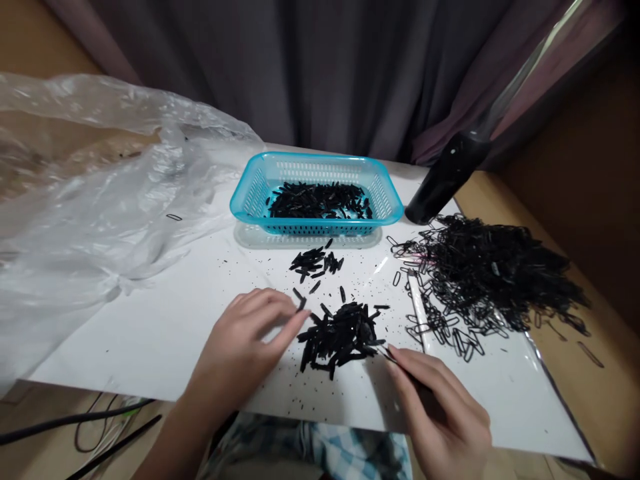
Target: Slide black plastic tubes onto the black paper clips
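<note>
My left hand (250, 327) is beside a loose pile of small elongated black pieces (343, 337); a short black piece (301, 305) sits between its thumb and index finger. On the pile's other side, my right hand (440, 407) is closed around a slim dark tool with a shiny tip, which looks like tweezers (389, 355). The tip touches the pile's right edge. A smaller cluster of similar pieces (315, 261) lies farther back. Behind it stands a blue perforated basket (315, 225) with many more black pieces inside, a pale base under it.
A heap of thin black loops (490, 273) spreads across the right side, partly over a white strip (419, 310). Behind it leans a black cylindrical handle (445, 177). Crumpled clear plastic (115, 207) covers the left. Black specks dot the white sheet (165, 320). Cables (75, 419) run below.
</note>
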`<state>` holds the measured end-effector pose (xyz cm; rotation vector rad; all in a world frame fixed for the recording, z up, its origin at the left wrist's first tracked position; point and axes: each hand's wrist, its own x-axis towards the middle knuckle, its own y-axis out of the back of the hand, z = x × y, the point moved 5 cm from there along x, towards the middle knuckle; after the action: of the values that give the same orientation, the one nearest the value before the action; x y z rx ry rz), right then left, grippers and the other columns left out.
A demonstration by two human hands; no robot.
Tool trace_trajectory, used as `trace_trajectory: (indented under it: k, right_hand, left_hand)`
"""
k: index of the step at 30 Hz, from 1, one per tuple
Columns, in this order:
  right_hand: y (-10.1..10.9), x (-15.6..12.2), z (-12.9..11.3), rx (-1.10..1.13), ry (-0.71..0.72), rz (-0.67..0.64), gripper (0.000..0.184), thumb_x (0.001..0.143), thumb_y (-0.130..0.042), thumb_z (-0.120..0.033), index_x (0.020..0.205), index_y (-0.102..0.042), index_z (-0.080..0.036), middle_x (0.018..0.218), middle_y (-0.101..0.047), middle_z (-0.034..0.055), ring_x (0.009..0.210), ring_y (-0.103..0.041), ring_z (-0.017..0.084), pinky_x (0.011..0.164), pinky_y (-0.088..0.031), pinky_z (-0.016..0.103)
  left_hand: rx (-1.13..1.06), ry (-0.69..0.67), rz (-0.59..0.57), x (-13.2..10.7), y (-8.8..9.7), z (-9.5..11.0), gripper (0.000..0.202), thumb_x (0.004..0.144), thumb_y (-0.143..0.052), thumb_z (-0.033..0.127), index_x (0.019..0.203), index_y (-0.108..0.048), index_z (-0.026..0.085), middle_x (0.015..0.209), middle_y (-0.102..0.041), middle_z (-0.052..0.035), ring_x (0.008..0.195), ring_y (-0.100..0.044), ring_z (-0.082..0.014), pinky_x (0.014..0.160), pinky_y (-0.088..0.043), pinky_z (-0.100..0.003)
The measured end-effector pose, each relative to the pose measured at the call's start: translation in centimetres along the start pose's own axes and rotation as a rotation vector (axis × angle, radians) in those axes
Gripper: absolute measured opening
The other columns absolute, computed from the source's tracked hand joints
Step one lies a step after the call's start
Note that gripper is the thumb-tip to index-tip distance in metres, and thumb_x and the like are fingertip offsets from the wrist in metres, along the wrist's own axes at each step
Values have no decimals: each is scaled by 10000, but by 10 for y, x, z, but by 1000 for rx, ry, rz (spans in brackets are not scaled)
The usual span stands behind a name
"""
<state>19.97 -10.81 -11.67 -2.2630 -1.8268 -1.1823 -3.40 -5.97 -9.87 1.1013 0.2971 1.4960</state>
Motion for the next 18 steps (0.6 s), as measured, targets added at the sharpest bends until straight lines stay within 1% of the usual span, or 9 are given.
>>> trace_trajectory:
  k: [2,3,4,6,7,10,13,15,18]
  right_hand:
    - [1,1,-1,9,-2,3,184,905,-638,-94,997,-737,-219,907,-757,26,786,-716,160,672,-609,249]
    - [1,1,-1,15,-3,2,184,907,-635,-95,994,-738,-219,904,-758,26,785,-717,158,670,-609,241]
    - [1,1,-2,21,-5,4,184,907,-632,-93,988,-739,-219,900,-759,26,784,-717,156,668,-607,236]
    - [0,1,-2,34,-11,16,186,904,-630,-89,978,-741,-218,891,-761,26,781,-720,157,670,-604,234]
    - [0,0,-2,37,-11,18,183,899,-636,-91,977,-744,-218,889,-763,26,779,-723,158,672,-604,235]
    - [0,-1,0,41,-14,20,188,888,-652,-93,984,-747,-223,891,-768,22,784,-731,163,689,-604,245]
    - [-1,-3,3,44,-15,-11,211,890,-650,-90,1020,-736,-231,911,-771,17,806,-736,162,706,-604,250]
    - [-1,-5,5,37,2,-44,230,893,-649,-92,1056,-725,-236,932,-771,14,820,-738,159,716,-603,248]
    - [-1,-7,7,32,10,-79,256,901,-637,-86,1090,-713,-241,954,-768,15,840,-737,158,731,-601,255]
  left_hand:
    - [88,67,-129,7,-5,-10,229,923,-656,319,724,-687,210,711,-722,7,641,-642,-188,638,-453,-285]
    - [104,78,-163,9,-6,-12,219,932,-641,346,774,-716,214,713,-728,6,633,-641,-192,622,-441,-282]
    - [114,94,-173,11,-7,-14,202,941,-627,362,860,-737,214,746,-740,1,652,-649,-197,627,-440,-283]
    - [117,103,-156,11,-8,-15,220,962,-593,367,1020,-731,206,844,-752,-20,732,-668,-210,675,-447,-293]
    - [114,100,-157,10,-9,-14,228,974,-576,357,1065,-717,204,901,-750,-32,792,-672,-217,714,-452,-303]
    - [98,53,-206,4,-17,-11,208,996,-537,282,1105,-706,229,1054,-716,-52,972,-639,-232,844,-440,-340]
    - [91,7,-260,0,-27,-6,277,999,-512,188,1177,-700,287,1188,-655,-56,1099,-574,-248,920,-405,-377]
    - [76,3,-289,-1,-32,-4,303,1003,-493,167,1170,-705,306,1221,-630,-53,1128,-551,-257,933,-386,-393]
    - [42,67,-332,1,-36,-3,247,1005,-495,200,1044,-726,280,1137,-639,-43,1084,-558,-259,914,-366,-403]
